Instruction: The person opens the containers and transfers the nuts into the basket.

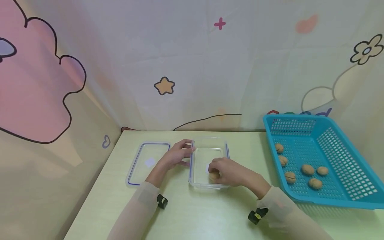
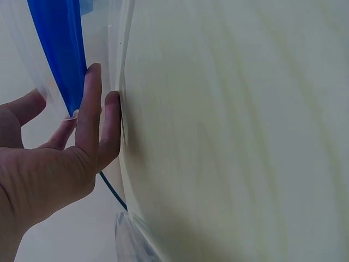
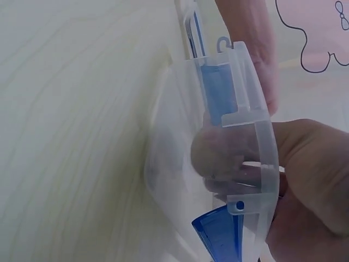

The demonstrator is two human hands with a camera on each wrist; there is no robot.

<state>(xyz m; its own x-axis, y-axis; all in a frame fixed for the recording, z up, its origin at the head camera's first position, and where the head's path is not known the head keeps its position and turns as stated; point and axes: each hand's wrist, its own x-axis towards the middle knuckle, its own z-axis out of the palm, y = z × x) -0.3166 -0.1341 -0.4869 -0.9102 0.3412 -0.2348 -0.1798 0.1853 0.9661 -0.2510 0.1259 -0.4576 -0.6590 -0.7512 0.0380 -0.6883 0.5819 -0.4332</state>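
Note:
A clear plastic food container (image 1: 192, 168) with blue clips stands uncovered near the table's middle. My right hand (image 1: 229, 170) reaches over its near right part and pinches a walnut (image 1: 214, 176) low inside. Through the container's clear wall, the right wrist view shows that walnut (image 3: 210, 153) against the fingertips. On the container's left side rests my left hand (image 1: 177, 155), steadying nothing else. Its fingers (image 2: 90, 109) lie fairly straight along the outer wall beside a blue clip (image 2: 60, 49), in the left wrist view.
Left of the container lies its clear lid (image 1: 136, 166) with a blue seal, partly behind the left forearm. A blue plastic basket (image 1: 330, 201) at the right holds several walnuts (image 1: 307, 169). A printed cloth (image 1: 195, 66) hangs behind the table.

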